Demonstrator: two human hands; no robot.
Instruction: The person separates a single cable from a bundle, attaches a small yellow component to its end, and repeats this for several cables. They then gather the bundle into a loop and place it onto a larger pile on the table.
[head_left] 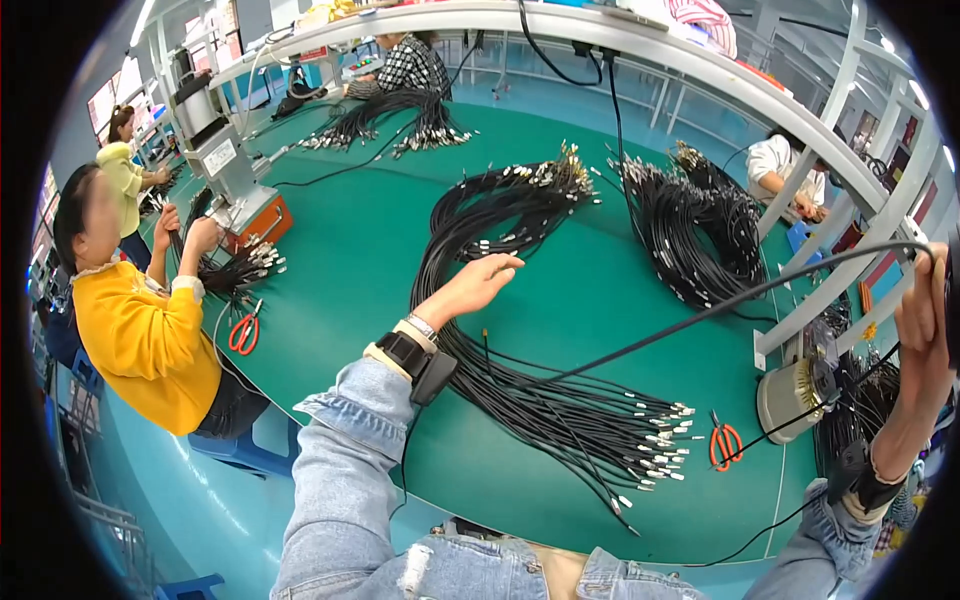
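Note:
A thick bundle of black cables (530, 400) with silvery connector ends lies curved across the green table in front of me. My left hand (475, 287) rests over the bundle's bend, palm down, its fingers stretched out. Held up near the right rim, my right hand (922, 325) has its fingers closed around a single black cable (830, 262). That cable runs slanting from the bundle up to the hand. The fingertips of my right hand are partly cut off by the picture's edge.
Red-handled cutters (725, 443) lie beside a round metal-sided device (795, 400). Another cable heap (700, 230) sits far right, under a white shelf frame (800, 200). A co-worker in yellow (150, 320) handles cables at the left, near a bench machine (225, 165) and red-handled pliers (245, 330).

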